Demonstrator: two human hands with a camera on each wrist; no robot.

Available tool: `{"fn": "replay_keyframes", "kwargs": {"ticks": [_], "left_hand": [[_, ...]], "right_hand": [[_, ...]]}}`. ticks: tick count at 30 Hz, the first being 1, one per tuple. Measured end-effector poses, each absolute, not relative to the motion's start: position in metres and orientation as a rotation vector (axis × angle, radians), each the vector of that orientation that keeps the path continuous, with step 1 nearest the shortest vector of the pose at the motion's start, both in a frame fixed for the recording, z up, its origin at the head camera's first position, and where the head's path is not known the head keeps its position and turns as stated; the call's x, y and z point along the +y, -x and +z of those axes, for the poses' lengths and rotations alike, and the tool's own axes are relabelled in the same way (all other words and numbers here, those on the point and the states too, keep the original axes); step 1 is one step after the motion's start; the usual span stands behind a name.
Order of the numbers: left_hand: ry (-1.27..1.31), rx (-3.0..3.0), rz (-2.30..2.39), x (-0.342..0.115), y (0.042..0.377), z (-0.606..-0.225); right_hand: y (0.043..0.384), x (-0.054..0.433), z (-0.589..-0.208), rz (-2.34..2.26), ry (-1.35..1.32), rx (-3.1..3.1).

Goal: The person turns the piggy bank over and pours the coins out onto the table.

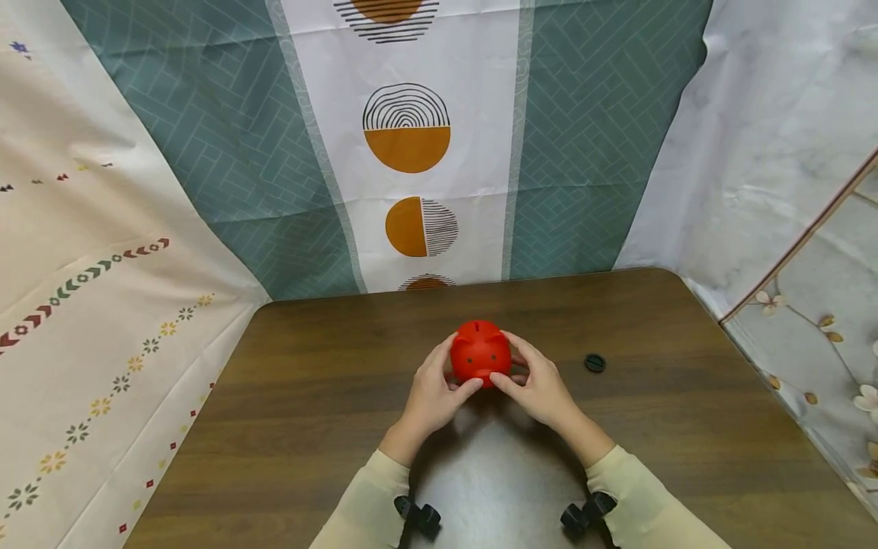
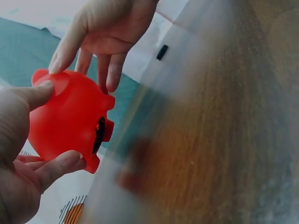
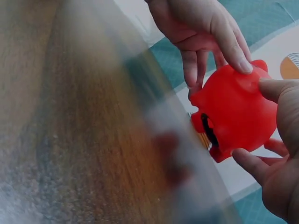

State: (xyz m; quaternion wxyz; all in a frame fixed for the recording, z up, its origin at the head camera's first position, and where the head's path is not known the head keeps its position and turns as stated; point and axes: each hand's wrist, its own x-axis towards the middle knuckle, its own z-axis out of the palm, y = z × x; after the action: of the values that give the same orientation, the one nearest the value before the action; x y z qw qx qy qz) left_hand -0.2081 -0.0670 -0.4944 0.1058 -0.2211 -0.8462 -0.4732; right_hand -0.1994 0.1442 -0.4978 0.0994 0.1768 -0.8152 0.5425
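Observation:
A red piggy bank (image 1: 480,352) faces me upright, its coin slot on top. From its left side my left hand (image 1: 432,389) grips it, thumb at the snout. My right hand (image 1: 538,385) holds the opposite side, its thumb also by the snout. Both wrist views show the feet of the piggy bank (image 2: 70,116) raised a little off the table, with a dark-rimmed round hole (image 3: 210,130) in the belly. To the right of the hands lies a small black round plug (image 1: 594,363) with a slot across it.
The brown wooden table (image 1: 309,427) has a shiny patch of light in front of me. A teal and white patterned cloth (image 1: 583,152) hangs behind its far edge. Pale cloths flank the table, one cream (image 1: 123,305) at left, one marbled (image 1: 768,191) at right.

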Motion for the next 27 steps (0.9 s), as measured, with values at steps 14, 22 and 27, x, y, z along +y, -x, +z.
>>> {"fn": "replay_keyframes", "kwargs": {"ticks": [14, 22, 27], "left_hand": [[0.819, -2.259, -1.381, -0.067, 0.211, -0.486], [0.692, -2.498, -1.301, -0.070, 0.209, -0.495], [0.661, -2.547, -1.271, -0.069, 0.210, -0.497]], "right_hand": [[0.200, 0.141, -0.487, 1.422, -0.657, -2.220], [0.199, 0.139, -0.499, 1.514, -0.500, -2.411], [0.199, 0.139, -0.501, 1.530, -0.460, -2.437]]}}
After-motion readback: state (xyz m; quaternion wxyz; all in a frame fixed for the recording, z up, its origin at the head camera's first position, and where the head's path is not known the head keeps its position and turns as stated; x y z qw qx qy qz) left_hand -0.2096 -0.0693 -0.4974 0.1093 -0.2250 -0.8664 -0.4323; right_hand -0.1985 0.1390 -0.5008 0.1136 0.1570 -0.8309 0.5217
